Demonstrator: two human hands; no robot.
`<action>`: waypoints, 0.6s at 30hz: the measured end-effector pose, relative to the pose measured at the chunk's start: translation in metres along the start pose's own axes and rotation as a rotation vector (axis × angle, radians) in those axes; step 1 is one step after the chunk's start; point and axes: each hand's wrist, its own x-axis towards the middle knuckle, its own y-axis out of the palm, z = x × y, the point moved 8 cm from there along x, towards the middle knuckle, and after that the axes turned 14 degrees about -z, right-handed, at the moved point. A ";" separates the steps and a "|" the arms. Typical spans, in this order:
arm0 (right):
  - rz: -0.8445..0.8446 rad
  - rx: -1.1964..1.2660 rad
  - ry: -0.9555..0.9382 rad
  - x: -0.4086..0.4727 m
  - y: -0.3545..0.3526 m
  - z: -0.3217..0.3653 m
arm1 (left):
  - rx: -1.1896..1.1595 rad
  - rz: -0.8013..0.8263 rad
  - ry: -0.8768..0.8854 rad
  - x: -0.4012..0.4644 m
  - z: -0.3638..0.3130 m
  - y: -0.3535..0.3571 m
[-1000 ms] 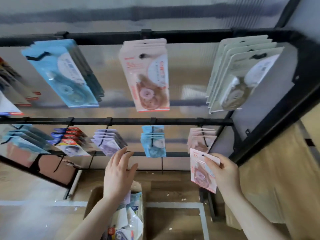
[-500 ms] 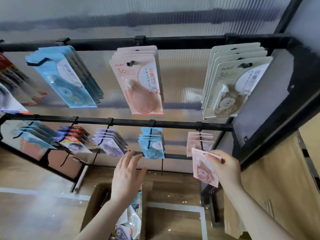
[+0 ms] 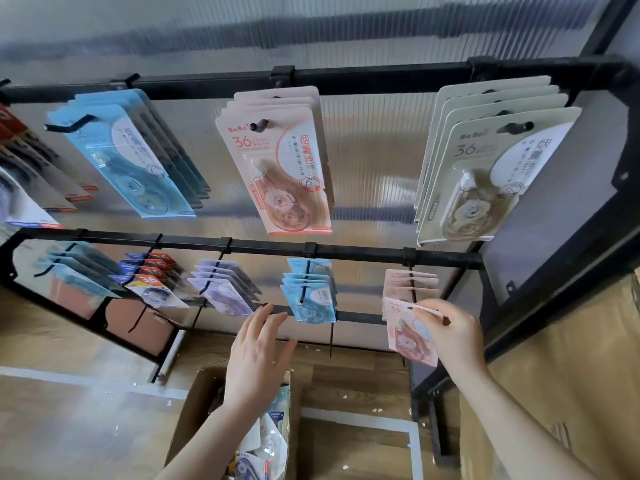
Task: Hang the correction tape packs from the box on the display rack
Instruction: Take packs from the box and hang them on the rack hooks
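We note our right hand pinching a pink carded correction tape pack at the lower rail's right-end hook on the black metal display rack. Left hand, fingers straight, holds nothing above the brown cardboard box.

pink pack: "BaBa", "36"; beige pack: "BaBa", "36"

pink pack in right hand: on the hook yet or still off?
Cannot tell. The right hand pinches the pink pack at the hook's tip; threading isn't visible.
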 end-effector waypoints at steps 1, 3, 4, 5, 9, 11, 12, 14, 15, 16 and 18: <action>0.005 0.004 -0.006 0.000 -0.001 -0.001 | 0.000 0.001 -0.011 -0.001 0.002 0.001; 0.013 -0.009 -0.034 0.001 -0.002 -0.002 | -0.002 -0.003 -0.013 0.000 0.004 0.001; 0.018 -0.025 -0.059 0.001 -0.002 -0.002 | 0.002 -0.004 -0.008 0.001 0.004 0.002; 0.026 -0.042 -0.086 0.002 -0.001 -0.001 | 0.005 -0.003 -0.006 0.002 0.004 0.003; 0.057 -0.110 -0.165 0.005 0.000 0.002 | 0.019 0.017 -0.018 0.009 0.000 0.006; 0.068 -0.130 -0.205 0.007 -0.001 0.002 | 0.019 0.014 -0.013 0.013 -0.005 0.007; 0.074 -0.138 -0.223 0.007 -0.001 0.002 | 0.017 0.013 -0.009 0.015 -0.007 0.007; 0.084 -0.153 -0.262 0.008 -0.003 0.003 | 0.011 0.015 -0.014 0.019 -0.010 0.009; 0.086 -0.158 -0.285 0.008 -0.004 0.004 | 0.007 0.019 -0.023 0.020 -0.010 0.010; 0.089 -0.161 -0.309 0.008 -0.005 0.006 | 0.003 0.022 -0.030 0.021 -0.010 0.011; 0.096 -0.159 -0.357 0.008 -0.005 0.008 | -0.004 0.028 -0.028 0.022 -0.010 0.013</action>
